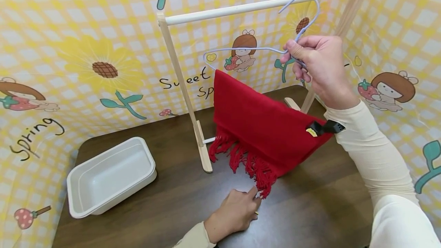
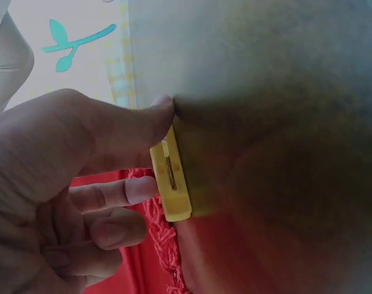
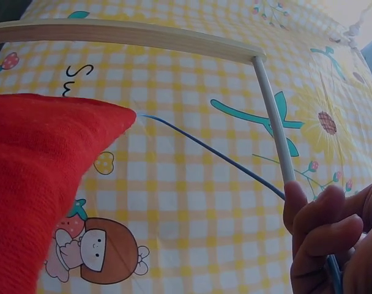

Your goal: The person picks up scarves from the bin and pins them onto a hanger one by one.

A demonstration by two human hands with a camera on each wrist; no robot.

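A red fringed scarf [image 1: 262, 121] hangs folded over the lower bar of a light-blue wire hanger [image 1: 255, 48]. My right hand [image 1: 318, 64] grips the hanger just below its hook, in front of the rack's white top rail. Low over the table, my left hand [image 1: 237, 209] is beside the scarf's fringe. A yellow clothespin [image 2: 172, 184] is pinched between the left thumb and index finger in the left wrist view; the other fingers are curled. The right wrist view shows the right fingers [image 3: 323, 226] round the hanger wire and the red cloth [image 3: 45, 159] at left.
A wooden clothes rack [image 1: 179, 75] with a white rail [image 1: 241, 8] stands behind the scarf. At the left of the brown table [image 1: 172, 202] is a white plastic basin [image 1: 111, 175]. Yellow checked cloth [image 1: 138, 49] with printed figures covers the walls around.
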